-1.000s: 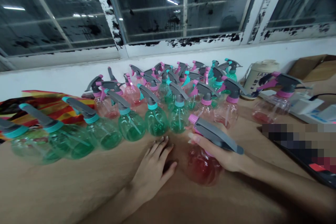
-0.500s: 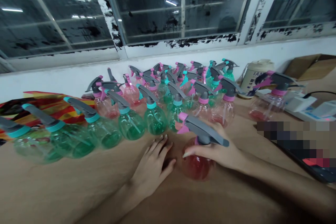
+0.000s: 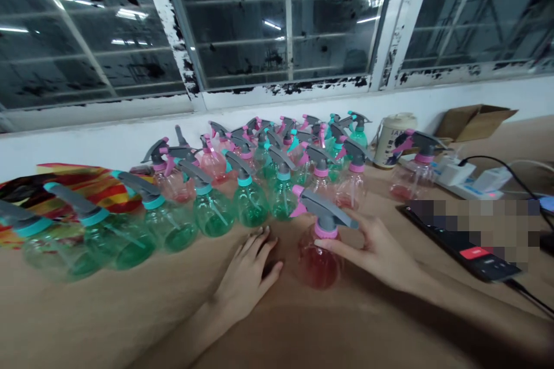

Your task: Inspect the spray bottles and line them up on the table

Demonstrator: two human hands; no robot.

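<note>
A round, clear spray bottle [image 3: 319, 268] with red liquid, a pink collar and a grey-and-pink trigger head stands upright on the table. My right hand [image 3: 372, 248] is round its right side, thumb on the front of the bottle just under the collar; the other fingers are partly hidden behind. Palm down on the table, my left hand [image 3: 246, 268] lies flat with its fingers spread, apart from that bottle and holding nothing. Beyond it stands a row of green spray bottles [image 3: 252, 207] with turquoise collars. More pink-topped spray bottles [image 3: 350, 187] crowd behind.
A single pink spray bottle [image 3: 411, 181] stands at the right. Near it are a phone [image 3: 454, 242] with a cable, a power strip [image 3: 471, 189], a printed cup [image 3: 389, 147] and an open cardboard box [image 3: 474, 121]. Patterned red-yellow material [image 3: 86, 179] lies at the left, below the windows.
My right hand has drawn back a little to the right, baring the bottle's pink collar. The view has shifted slightly to the right. My left hand stays flat on the table.
</note>
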